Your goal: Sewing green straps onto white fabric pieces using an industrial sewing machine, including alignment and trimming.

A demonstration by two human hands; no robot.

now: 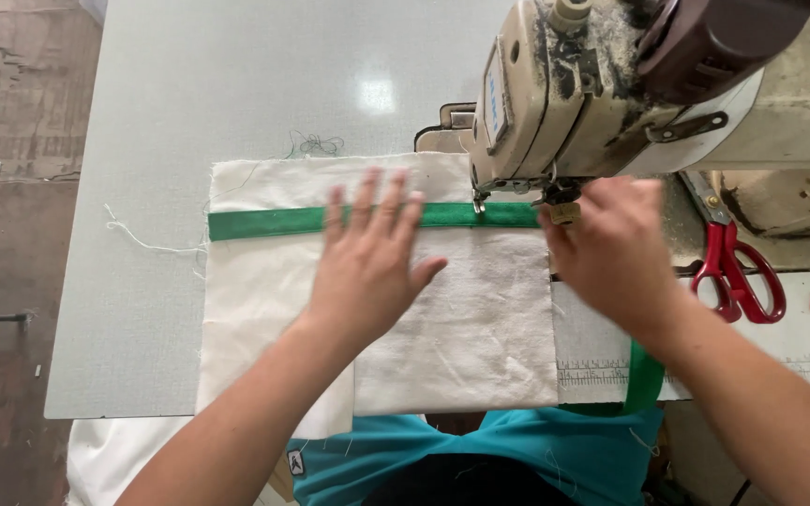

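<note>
In the middle of the frame a cream cloth (461, 328) lies flat on a grey table (142, 281), with a green ribbon (264, 223) running across its upper part toward the needle of a worn sewing machine (555, 103) at upper right. The left hand (367, 267) presses flat on cloth and ribbon, fingers spread apart, while the right hand (611, 248) sits just beside the needle, its fingers curled and hidden, so its grip cannot be told; red scissors (738, 276) lie further right. With fingers this close to the needle they could be caught, and uneven pressure could let the ribbon drift crooked.
</note>
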